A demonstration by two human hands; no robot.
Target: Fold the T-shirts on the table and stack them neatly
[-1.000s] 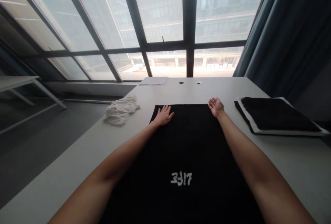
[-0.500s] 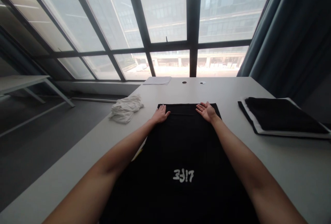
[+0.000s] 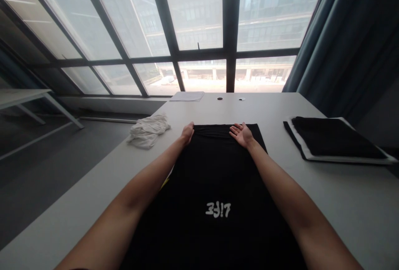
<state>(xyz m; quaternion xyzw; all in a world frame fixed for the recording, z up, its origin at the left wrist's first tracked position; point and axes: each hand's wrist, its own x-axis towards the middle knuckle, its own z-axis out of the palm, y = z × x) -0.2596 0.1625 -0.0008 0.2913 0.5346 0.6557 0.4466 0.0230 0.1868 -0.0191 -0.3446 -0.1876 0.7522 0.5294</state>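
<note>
A black T-shirt [image 3: 218, 170] lies spread on the white table, its far edge straight and slightly wrinkled. White lettering [image 3: 218, 209] reading "LIFE" shows upside down on it. At the far left corner, my left hand [image 3: 188, 133] is closed on the cloth edge; its fingertips are partly hidden. My right hand [image 3: 242, 135] rests palm up near the far right corner, fingers stretched out over the cloth. A bit of yellow [image 3: 165, 182] peeks out beside the shirt's left side, by my left forearm.
A crumpled white cloth [image 3: 149, 131] lies at the table's left edge. To the right sits a stack of folded black and white fabric [image 3: 336, 137]. Papers [image 3: 187, 96] and two round table fittings are at the back. Windows stand behind the table [image 3: 268, 108].
My left hand has gone from lying flat on the cloth to closing on its left corner. My right hand has slid slightly left, and the far edge looks more wrinkled.
</note>
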